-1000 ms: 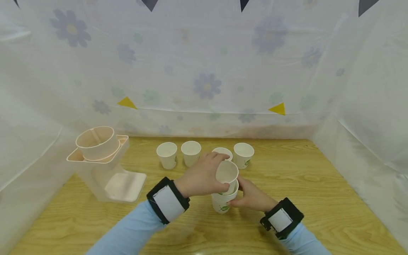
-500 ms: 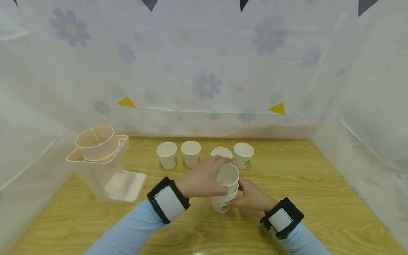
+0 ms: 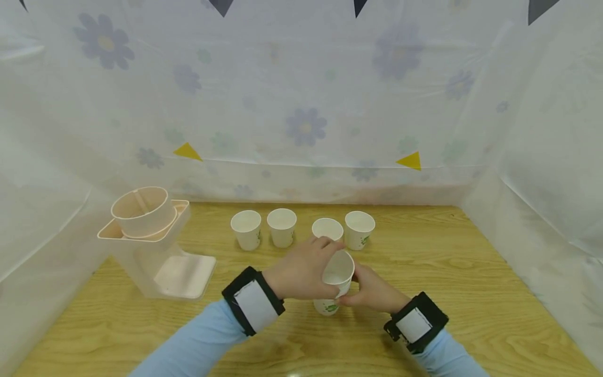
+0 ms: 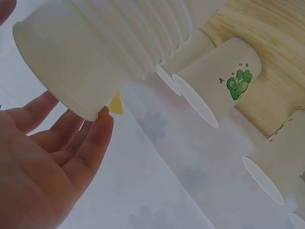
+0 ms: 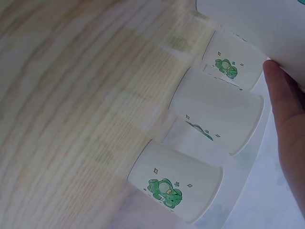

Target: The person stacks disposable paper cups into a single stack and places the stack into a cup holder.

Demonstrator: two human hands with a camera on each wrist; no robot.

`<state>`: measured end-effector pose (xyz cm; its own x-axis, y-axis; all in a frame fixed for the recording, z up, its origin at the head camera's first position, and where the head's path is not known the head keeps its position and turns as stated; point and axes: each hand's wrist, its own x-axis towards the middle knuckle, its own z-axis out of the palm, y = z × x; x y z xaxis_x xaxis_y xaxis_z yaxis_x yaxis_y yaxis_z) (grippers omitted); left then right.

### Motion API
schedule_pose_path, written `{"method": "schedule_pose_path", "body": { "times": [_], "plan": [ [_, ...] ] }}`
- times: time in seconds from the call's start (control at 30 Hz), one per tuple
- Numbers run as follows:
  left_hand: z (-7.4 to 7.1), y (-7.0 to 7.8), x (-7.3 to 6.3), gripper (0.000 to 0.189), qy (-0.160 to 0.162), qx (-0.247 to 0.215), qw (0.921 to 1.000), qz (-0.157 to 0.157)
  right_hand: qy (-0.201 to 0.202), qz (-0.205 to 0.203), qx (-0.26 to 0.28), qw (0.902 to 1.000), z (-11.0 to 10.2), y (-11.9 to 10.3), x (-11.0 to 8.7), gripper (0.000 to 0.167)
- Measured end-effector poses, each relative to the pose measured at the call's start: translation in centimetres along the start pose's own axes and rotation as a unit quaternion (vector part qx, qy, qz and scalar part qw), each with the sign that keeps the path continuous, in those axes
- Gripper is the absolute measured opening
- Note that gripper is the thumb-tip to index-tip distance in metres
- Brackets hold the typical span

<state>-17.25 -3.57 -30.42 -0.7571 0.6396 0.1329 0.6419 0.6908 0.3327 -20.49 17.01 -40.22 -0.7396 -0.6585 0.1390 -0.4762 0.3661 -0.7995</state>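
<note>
My left hand (image 3: pixel 301 269) grips a white paper cup (image 3: pixel 340 266) near its rim, thumb on the near side and fingers on the far side. That cup is at the top of a stack of paper cups (image 3: pixel 326 308). In the left wrist view the held cup (image 4: pixel 66 57) stands out of the stack's ridged rims (image 4: pixel 143 33), with fingertips (image 4: pixel 104 117) at its rim. My right hand (image 3: pixel 374 289) holds the stack from the right side. In the right wrist view its finger (image 5: pixel 281 95) lies against the white stack (image 5: pixel 252 21).
Behind the hands are single paper cups with green prints: two at left (image 3: pixel 246 230), (image 3: pixel 282 228), one partly behind my left hand (image 3: pixel 327 228), one at right (image 3: pixel 359 231). A cream machine-shaped stand (image 3: pixel 165 262) with a round container (image 3: pixel 143 212) is at left on the wooden table (image 3: pixel 447 272).
My left hand and its cup have moved slightly down and right in the head view, now covering the stack's upper rims. The right hand stays in place on the stack.
</note>
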Motion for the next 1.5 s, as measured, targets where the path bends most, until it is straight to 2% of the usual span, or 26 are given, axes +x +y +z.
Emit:
{"method": "schedule_pose_path", "body": {
  "times": [0.13, 0.23, 0.63, 0.93, 1.17, 1.33, 1.5],
  "plan": [
    [0.5, 0.1, 0.0, 0.068, 0.025, 0.016, 0.9996, -0.004, -0.002, -0.002, 0.0, 1.0, 0.0, 0.1, 0.0, 0.069],
    [0.7, 0.2, 0.1, 0.064, 0.032, 0.018, 0.9993, -0.009, -0.004, -0.006, 0.001, 1.0, 0.0, 0.1, 0.0, 0.07],
    [0.8, 0.2, 0.2, 0.06, 0.023, 0.018, 0.9995, -0.005, -0.004, 0.002, 0.002, 1.0, 0.1, 0.3, 0.0, 0.068],
    [1.6, 0.1, 0.3, 0.06, 0.026, 0.017, 0.9995, 0.002, -0.002, 0.004, 0.001, 1.0, 0.0, -0.1, 0.0, 0.068],
    [1.8, 0.1, 0.4, 0.057, 0.033, 0.036, 0.9988, -0.003, -0.01, 0.005, 0.003, 0.9999, 0.0, -0.2, 0.0, 0.068],
    [1.9, 0.0, 0.6, 0.053, 0.024, 0.033, 0.9991, 0.01, -0.006, 0.004, -0.001, 1.0, 0.0, -0.1, 0.0, 0.068],
    [1.9, -0.1, 0.6, 0.051, -0.004, 0.004, 0.9999, 0.014, -0.003, 0.003, 0.0, 1.0, 0.0, -0.1, 0.0, 0.068]
  ]
}}
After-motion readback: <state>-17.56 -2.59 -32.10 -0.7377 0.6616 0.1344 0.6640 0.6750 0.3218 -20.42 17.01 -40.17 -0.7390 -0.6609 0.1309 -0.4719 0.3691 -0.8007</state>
